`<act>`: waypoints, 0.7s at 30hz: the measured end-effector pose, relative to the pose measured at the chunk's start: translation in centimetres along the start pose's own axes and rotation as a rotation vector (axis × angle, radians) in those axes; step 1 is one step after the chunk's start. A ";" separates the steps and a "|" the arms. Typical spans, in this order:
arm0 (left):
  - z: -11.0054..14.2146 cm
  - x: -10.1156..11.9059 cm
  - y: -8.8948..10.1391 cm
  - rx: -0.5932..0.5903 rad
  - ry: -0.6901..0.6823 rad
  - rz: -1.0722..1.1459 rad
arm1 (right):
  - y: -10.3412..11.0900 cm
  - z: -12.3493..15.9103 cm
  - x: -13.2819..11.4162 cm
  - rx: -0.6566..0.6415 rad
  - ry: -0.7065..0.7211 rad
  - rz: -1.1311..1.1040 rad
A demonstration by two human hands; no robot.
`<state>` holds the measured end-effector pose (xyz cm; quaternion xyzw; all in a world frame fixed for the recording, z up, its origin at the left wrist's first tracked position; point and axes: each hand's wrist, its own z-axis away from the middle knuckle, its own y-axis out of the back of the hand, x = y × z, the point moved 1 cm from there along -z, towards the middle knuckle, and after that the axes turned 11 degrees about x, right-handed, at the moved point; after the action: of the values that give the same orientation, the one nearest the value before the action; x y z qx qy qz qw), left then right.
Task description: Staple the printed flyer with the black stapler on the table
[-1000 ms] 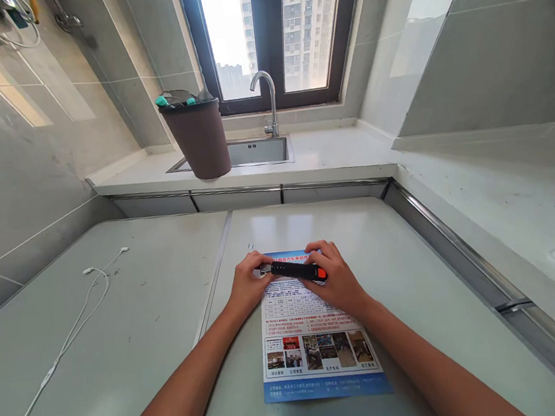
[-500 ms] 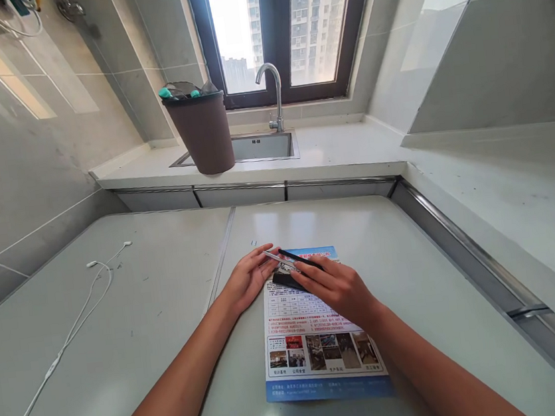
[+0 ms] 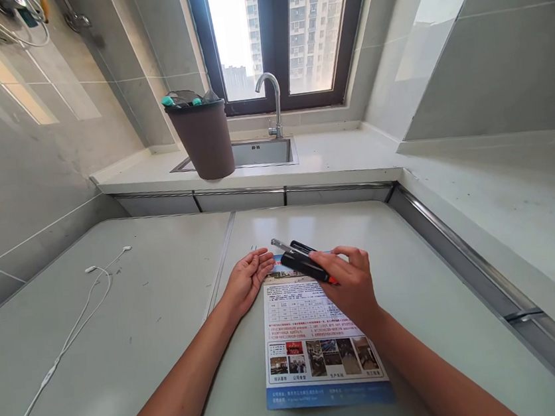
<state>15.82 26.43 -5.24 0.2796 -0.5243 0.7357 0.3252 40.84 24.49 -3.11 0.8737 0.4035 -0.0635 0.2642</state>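
My right hand [image 3: 350, 283] is closed around a small bundle of pens [image 3: 304, 266] held slanted over the upper part of a printed flyer [image 3: 321, 326]. In the bundle are a clear-ended pen [image 3: 282, 246] and thicker black pieces, one with an orange-red part near my fingers. To the left, my left hand [image 3: 248, 278] lies at the flyer's upper left edge, palm partly up. Its fingers are loosely bent and hold nothing. The flyer is flat on the pale table [image 3: 174, 353], with text, a grid and small photos on it.
A white cable [image 3: 67, 345] trails over the table's left side. Beyond the table, a brown bin [image 3: 204, 139] with bottles in it stands on the white counter [image 3: 341, 150], beside a sink [image 3: 266, 152] with a faucet [image 3: 275, 98]. A metal-edged ledge [image 3: 464, 267] runs along the right.
My right hand has lifted and turned, moving the pens away from my left hand. Their ends no longer touch my left fingers, and more of the flyer's top shows.
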 end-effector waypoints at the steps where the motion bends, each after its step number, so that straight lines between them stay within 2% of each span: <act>1: -0.1 0.1 0.2 0.028 -0.029 0.005 | -0.1 0.0 0.3 0.023 -0.111 -0.005; 3: -0.3 0.3 0.5 0.034 -0.050 0.030 | -0.4 0.0 1.0 0.002 -0.351 -0.067; 5: -0.3 0.4 0.5 -0.007 -0.010 0.078 | -0.7 0.1 1.7 -0.099 -0.550 -0.163; 7: -0.2 0.6 0.3 -0.054 0.063 0.120 | -1.0 0.2 2.2 -0.214 -0.676 -0.255; 10: 0.2 0.7 -0.3 -0.099 0.119 0.152 | -1.4 0.4 2.4 -0.340 -0.772 -0.365; 14: 0.6 0.8 -0.6 -0.132 0.049 0.146 | -1.5 0.2 2.3 -0.430 -0.768 -0.405; 21: 1.4 0.8 -0.8 -0.246 -0.023 -0.153 | 0.0 -0.8 2.9 -0.667 -0.544 -0.205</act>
<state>16.02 25.39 -3.72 0.2853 -0.5912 0.6358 0.4060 42.68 26.83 -3.39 0.6475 0.4024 -0.1836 0.6206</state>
